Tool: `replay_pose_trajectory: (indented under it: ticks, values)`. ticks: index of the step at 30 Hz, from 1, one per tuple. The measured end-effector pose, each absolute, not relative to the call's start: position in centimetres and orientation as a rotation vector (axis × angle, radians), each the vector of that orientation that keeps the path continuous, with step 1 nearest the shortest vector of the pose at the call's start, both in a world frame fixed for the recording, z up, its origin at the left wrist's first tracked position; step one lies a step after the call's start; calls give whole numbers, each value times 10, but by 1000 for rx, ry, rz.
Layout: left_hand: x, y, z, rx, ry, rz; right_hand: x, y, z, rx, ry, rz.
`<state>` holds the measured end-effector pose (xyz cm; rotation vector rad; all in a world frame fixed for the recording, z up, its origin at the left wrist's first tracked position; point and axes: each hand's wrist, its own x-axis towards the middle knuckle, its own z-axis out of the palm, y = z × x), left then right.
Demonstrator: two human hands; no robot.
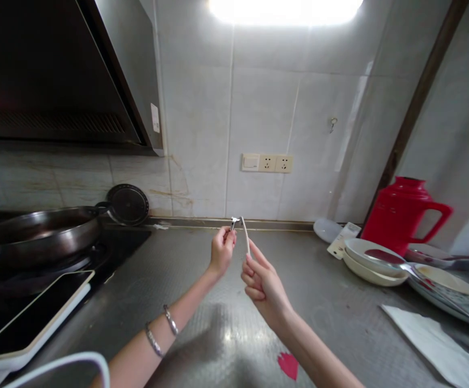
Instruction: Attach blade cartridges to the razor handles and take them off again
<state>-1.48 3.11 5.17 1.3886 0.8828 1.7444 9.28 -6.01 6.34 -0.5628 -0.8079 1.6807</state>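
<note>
My left hand [222,250] is closed, with its thumb and fingers pinching a small shiny metal tool [233,223] that looks like a nail clipper; its exact kind is too small to tell. Between the thumb and fingers of my right hand [263,277] is a thin off-white cord [246,236], standing upright and slightly curved. The cord's dark upper tip lies right by the metal tool's head; whether they touch I cannot tell. Both hands are above the steel counter [202,334], close together.
A pan [40,234] sits on the stove at left, with a phone or tablet [32,318] in front. To the right stand a red thermos [398,215], stacked bowls [373,264] and plates. A napkin [436,339] and a red scrap [288,365] lie on the counter. Sockets [275,163] are on the wall.
</note>
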Motion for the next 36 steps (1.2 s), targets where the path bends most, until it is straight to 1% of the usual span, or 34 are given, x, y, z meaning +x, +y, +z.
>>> replay_pose_trajectory:
  ticks: [3,8,15,19,27,33,36]
  values:
    - [-20,35,51,1374,885,1793,85,-66,59,-516,-767,1732]
    - [-20,35,48,1424,922,1796,81,-53,66,-435,-723,1655]
    - [-16,31,52,1434,908,1831,69,-65,57,-384,-694,1765]
    - [-18,30,55,1473,884,1838,74,-59,66,-368,-670,1732]
    - [-17,28,57,1462,874,1811,76,-64,71,-444,-667,1785]
    - [-16,28,57,1487,866,1787,82,-62,79,-412,-690,1741]
    - [-16,30,55,1484,887,1820,76,-69,76,-441,-717,1787]
